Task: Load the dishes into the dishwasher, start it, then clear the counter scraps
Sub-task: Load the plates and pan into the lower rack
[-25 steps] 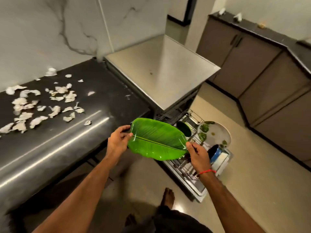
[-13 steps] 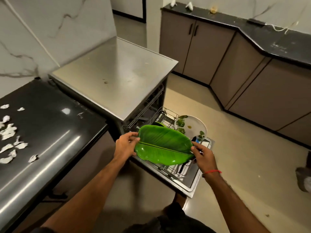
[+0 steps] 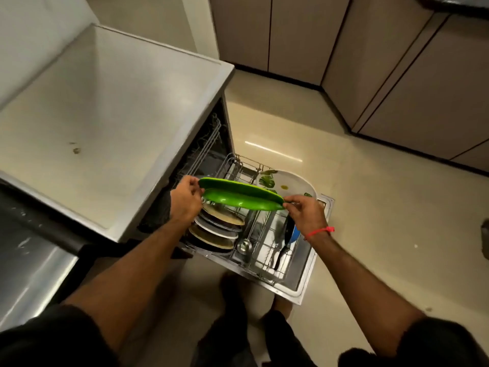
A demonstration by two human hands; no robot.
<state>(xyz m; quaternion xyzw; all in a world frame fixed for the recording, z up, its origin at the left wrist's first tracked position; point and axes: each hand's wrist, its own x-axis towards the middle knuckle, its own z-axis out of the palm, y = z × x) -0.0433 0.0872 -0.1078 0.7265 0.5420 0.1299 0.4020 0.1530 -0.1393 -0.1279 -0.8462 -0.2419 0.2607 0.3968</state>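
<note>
A green leaf-shaped plate (image 3: 240, 198) is tipped on edge over the pulled-out lower rack (image 3: 260, 250) of the open dishwasher (image 3: 111, 123). My left hand (image 3: 185, 201) grips its left end and my right hand (image 3: 307, 214) pinches its right end. Below it, several brown and white plates (image 3: 215, 229) stand in a row in the rack. A white plate with green leaf print (image 3: 288, 182) stands at the rack's far side. A blue pan (image 3: 291, 233) and a steel ladle (image 3: 244, 243) lie in the rack's right part.
The dishwasher's open door (image 3: 312, 266) juts out over the beige floor (image 3: 370, 207). A dark counter (image 3: 29, 250) runs at the left. Brown cabinets (image 3: 397, 75) line the far side. My feet (image 3: 232, 290) stand at the door's front edge.
I have stepped up over the rack and the view has turned downward. The green plate went from lying nearly flat to tipped on edge, lower and closer to the rack. The counter scraps have left view.
</note>
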